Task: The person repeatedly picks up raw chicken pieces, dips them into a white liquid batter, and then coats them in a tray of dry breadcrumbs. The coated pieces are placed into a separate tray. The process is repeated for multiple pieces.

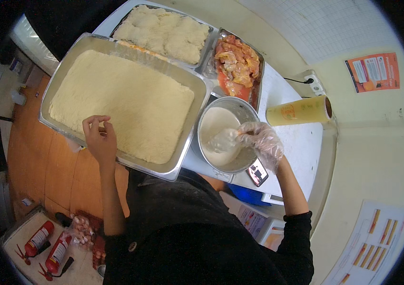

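In a clear plastic glove, my right hand (261,142) grips a batter-coated piece of meat (223,140) over the round metal pot (250,162). Thin whitish batter (216,119) partly fills that pot. My bare left hand (101,137) hovers at the near edge of a large steel pan (202,83), its fingers loosely bent with nothing visible in them. A bed of pale yellow flour or breading (123,96) covers the pan's bottom. Behind the pot, raw marinated chicken pieces (239,58) are heaped in a metal tray (259,76) with reddish liquid.
Breaded pieces (162,32) fill another tray at the back. On the white table (294,142) lie a roll of printed film (298,111) and a phone (258,173) beside the pot. A power socket (314,83) is on the wall. Fire extinguishers (57,253) lie at lower left.
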`<action>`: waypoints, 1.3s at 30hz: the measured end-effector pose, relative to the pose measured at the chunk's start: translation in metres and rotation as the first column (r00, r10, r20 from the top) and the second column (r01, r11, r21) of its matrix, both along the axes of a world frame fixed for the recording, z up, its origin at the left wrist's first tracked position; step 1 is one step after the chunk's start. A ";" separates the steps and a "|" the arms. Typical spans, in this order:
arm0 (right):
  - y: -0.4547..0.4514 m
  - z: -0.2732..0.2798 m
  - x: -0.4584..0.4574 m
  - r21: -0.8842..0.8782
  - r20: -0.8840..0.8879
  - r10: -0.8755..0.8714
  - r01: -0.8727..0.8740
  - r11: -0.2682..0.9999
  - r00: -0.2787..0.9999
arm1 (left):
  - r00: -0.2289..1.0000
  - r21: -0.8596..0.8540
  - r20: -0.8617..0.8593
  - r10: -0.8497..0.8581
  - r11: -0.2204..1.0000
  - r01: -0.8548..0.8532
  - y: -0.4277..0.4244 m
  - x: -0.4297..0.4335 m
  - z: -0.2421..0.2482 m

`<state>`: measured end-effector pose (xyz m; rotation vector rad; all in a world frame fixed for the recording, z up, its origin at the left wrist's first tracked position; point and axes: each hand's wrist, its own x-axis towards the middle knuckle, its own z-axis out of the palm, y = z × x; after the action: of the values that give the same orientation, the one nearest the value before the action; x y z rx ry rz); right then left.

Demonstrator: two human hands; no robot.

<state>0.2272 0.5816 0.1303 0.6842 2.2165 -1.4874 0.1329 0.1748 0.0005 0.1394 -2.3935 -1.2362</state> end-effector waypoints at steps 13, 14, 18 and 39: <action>0.041 0.009 -0.009 0.745 -0.170 0.368 -0.125 0.655 0.914 | 1.000 -0.022 0.005 -0.019 1.000 0.019 -0.001 0.002 -0.001; 0.040 0.015 -0.010 0.702 -0.181 0.406 -0.171 0.691 0.896 | 1.000 -0.039 0.013 -0.019 0.999 0.019 -0.001 0.002 -0.002; 0.047 0.032 -0.013 0.839 -0.151 0.727 -0.302 0.452 0.669 | 0.999 -0.038 -0.018 -0.044 0.998 0.043 -0.002 0.001 -0.003; 0.039 0.018 0.035 0.263 -0.073 0.105 -0.082 0.961 0.992 | 0.999 -0.048 0.040 -0.037 0.998 0.039 -0.003 0.001 -0.003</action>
<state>0.2619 0.6202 0.1483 0.5921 2.5016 -1.2136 0.1343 0.1715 -0.0022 0.1053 -2.4686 -1.2017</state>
